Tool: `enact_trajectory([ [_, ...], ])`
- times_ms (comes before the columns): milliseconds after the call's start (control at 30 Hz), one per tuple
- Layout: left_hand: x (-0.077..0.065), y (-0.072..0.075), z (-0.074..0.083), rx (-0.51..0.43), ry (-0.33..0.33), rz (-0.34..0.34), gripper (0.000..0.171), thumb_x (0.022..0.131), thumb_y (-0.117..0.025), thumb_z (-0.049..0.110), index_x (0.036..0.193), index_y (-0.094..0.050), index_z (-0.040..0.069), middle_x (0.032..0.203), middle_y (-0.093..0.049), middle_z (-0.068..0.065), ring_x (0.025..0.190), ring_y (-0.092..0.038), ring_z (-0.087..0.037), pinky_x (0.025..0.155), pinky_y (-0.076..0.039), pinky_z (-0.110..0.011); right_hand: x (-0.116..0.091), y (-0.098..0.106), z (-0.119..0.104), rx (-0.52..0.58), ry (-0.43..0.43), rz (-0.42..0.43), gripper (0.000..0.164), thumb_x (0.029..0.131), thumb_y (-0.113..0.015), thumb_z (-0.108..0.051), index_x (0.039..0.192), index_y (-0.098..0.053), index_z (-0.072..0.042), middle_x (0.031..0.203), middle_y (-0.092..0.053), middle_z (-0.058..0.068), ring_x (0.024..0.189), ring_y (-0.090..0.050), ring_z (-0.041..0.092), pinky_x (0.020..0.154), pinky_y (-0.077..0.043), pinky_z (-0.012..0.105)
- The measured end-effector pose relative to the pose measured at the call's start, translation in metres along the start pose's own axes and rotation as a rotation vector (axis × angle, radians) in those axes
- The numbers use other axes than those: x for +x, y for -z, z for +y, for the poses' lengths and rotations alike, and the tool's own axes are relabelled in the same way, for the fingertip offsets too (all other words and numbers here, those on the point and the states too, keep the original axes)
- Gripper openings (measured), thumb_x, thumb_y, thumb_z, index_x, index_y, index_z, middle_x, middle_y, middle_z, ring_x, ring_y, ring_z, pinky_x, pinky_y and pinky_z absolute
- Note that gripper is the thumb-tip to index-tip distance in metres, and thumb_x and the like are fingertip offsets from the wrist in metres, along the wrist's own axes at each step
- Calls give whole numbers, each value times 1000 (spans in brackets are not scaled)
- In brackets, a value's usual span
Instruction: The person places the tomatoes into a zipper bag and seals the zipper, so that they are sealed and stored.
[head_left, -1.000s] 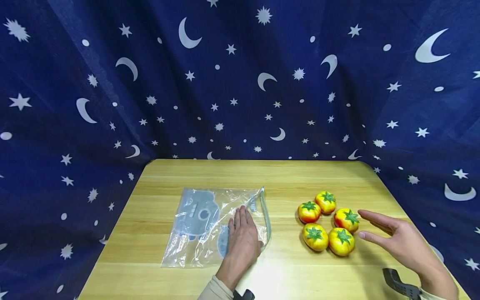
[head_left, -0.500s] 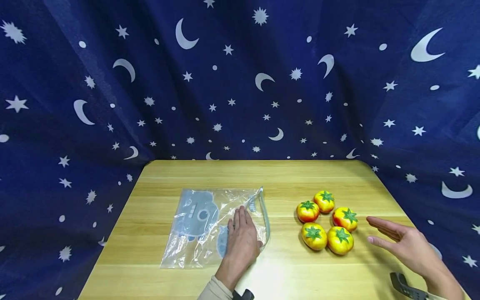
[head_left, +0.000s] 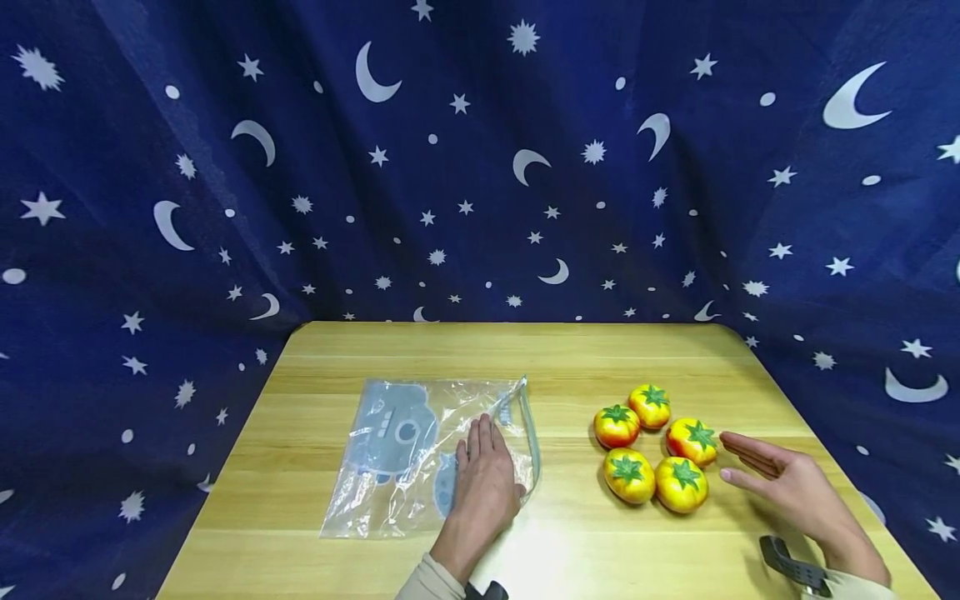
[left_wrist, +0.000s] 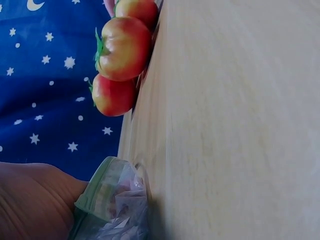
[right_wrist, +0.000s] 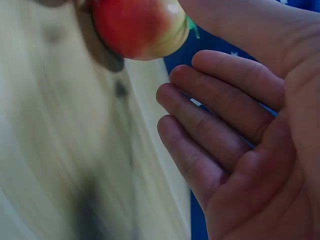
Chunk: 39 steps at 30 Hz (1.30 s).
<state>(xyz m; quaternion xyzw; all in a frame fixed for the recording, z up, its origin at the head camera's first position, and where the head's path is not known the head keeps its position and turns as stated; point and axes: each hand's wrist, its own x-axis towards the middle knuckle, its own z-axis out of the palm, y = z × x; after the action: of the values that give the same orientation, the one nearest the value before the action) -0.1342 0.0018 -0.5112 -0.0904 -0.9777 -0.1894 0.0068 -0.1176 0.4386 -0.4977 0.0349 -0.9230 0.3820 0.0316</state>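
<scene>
The left hand (head_left: 483, 487) lies on a clear plastic bag (head_left: 423, 462), fingers straight and side by side, clamped on nothing that I can make out; whether its thumb has slipped inside the bag's mouth I cannot tell. The bag sits on the left half of the tabletop (head_left: 555, 358), its pale strip (head_left: 531, 433) facing the right edge. A light, flat palm should be enough here – leaning hard could crease the film.

Toward the right edge, the right hand (head_left: 798, 492) hangs sideways with thumb and fingers well apart and nothing between them. Of the five tomatoes, two stand nearest the person: the near left tomato (head_left: 628, 477) and the near right tomato (head_left: 681, 485). Just beyond, the rightmost tomato (head_left: 692, 442) is right beside the fingertips – contact is hard to judge. A good grip would come low round its widest part, gently, since round, smooth things may roll and nudge their neighbours. The middle left tomato (head_left: 617, 427) and the back tomato (head_left: 649, 407) stand closer to the far edge, where a starry curtain (head_left: 480, 167) hangs.
</scene>
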Motion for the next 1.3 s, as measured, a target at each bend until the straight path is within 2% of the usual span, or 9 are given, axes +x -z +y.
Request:
enact_trajectory([
  [167,0,-1,1,12,-2,-4,111,83,-96,35,160,-36,-18,172,-32,-35,162,-34,-50,129,-34,-65,7,-6,2,69,-29,-31,65,98,-85,-23,150,-60,8,134,-67,-27,115,-58,-23,87,-53,4],
  [333,0,0,1,13,3,-10,110,84,-95,34,161,-36,-17,173,-32,-35,162,-33,-50,129,-33,-65,13,-9,4,86,-89,-56,72,99,-84,-29,154,-57,7,138,-66,-20,114,-58,-23,87,-53,4],
  [467,0,0,2,15,5,-13,110,84,-95,34,161,-35,-17,173,-32,-34,162,-33,-49,129,-33,-64,14,-12,7,101,-92,-67,72,100,-83,-25,156,-54,8,143,-66,-11,114,-57,-23,87,-53,4],
  [600,0,0,1,19,3,-13,110,84,-95,35,161,-35,-17,173,-32,-34,162,-33,-49,130,-33,-64,15,-14,9,117,-83,-60,69,100,-82,-20,155,-53,10,143,-66,-9,113,-58,-22,87,-53,4],
  [700,0,-1,1,18,4,-15,110,84,-94,35,162,-35,-17,173,-31,-34,162,-33,-49,130,-33,-64,16,-16,8,106,-96,-56,69,101,-82,-22,155,-53,10,148,-67,8,111,-59,-21,86,-52,4],
  [833,0,-1,1,18,7,-18,110,85,-94,35,162,-34,-16,174,-31,-34,163,-33,-49,130,-32,-64,17,-17,7,81,-117,-62,71,101,-81,-25,156,-52,10,153,-55,33,110,-58,-23,85,-52,4],
  [1100,0,-1,0,15,7,-11,111,84,-94,36,162,-36,-16,174,-32,-33,163,-33,-48,130,-33,-63,19,-18,6,70,-108,-54,71,100,-82,-25,156,-53,8,152,-57,32,109,-59,-22,84,-52,4],
  [1200,1,-1,0,16,6,-7,111,84,-95,36,162,-36,-16,173,-32,-33,163,-33,-48,130,-33,-63,18,-15,7,71,-102,-49,71,100,-82,-25,156,-53,8,151,-62,19,110,-59,-22,84,-52,3],
  [1300,0,-1,0,19,8,-9,110,84,-95,36,161,-36,-16,173,-32,-33,163,-33,-48,130,-33,-63,16,-12,7,54,-103,-40,70,101,-82,-24,156,-54,8,150,-62,20,109,-59,-22,83,-52,3],
])
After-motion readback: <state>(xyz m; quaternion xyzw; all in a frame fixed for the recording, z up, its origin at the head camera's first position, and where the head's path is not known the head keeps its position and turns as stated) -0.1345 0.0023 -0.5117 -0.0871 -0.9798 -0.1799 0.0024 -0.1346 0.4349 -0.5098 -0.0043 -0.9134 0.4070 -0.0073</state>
